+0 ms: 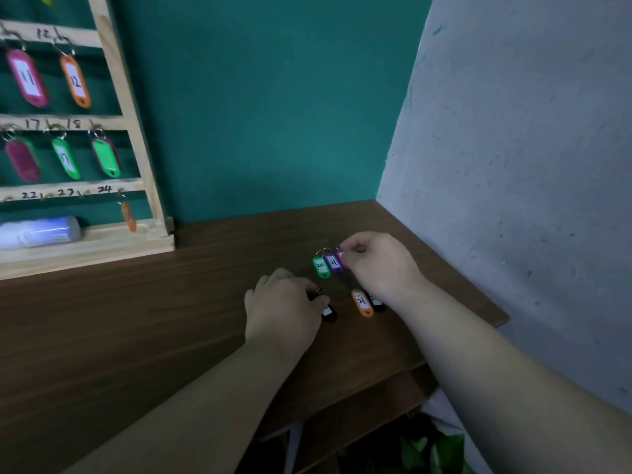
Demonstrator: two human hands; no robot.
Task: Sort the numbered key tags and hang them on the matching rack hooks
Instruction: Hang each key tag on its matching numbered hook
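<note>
Loose key tags lie on the brown table (136, 319): a green tag marked 20 (321, 267), a purple tag (334, 262) beside it, an orange tag (362, 302) and a black tag (377, 303) nearer me. My right hand (379, 265) pinches a pink tag (342, 257) just right of the purple one. My left hand (284, 302) lies over another black tag (329, 313) with its fingers curled on the tag's ring end. The wooden rack (131, 107) stands at the left with numbered hooks and several tags hanging.
A white bottle (41, 230) lies on the rack's base ledge. A grey wall (513, 165) closes the right side and a teal wall is behind. Below the table's right edge are a lower shelf (359, 405) and green leaves (434, 453).
</note>
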